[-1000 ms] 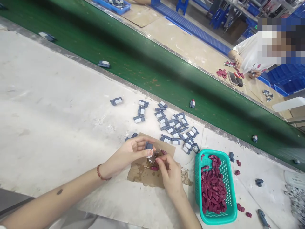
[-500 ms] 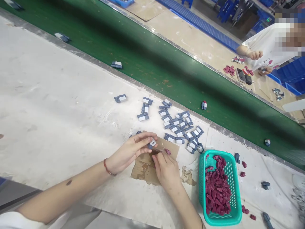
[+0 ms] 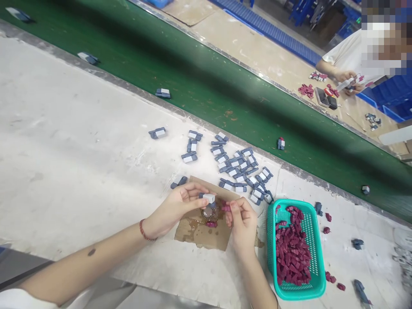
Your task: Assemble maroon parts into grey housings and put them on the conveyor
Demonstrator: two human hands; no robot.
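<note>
My left hand [image 3: 186, 201] pinches a small blue-grey and white plastic part [image 3: 208, 198] above a piece of brown cardboard [image 3: 206, 238]. Between the fingertips of my right hand [image 3: 242, 221] is a small maroon piece [image 3: 226, 207], held a short way right of the blue-grey part. A round, shallow container [image 3: 208, 212] sits on the wet-stained cardboard under my hands. Close below it lies another maroon piece [image 3: 211, 224]. More blue-grey and white parts [image 3: 234, 163] are spread on the white table beyond the cardboard.
A teal basket [image 3: 318, 253] of maroon pieces [image 3: 292, 253] stands at my right, with loose pieces beyond it. Past the table runs a green conveyor [image 3: 206, 98] carrying several parts. Across it, a co-worker's hands [image 3: 349, 81] work at another table.
My right hand has lifted off the cardboard and moved right, with a maroon piece now showing in its fingers. My left hand has turned the blue-grey part. The conveyor parts have shifted right.
</note>
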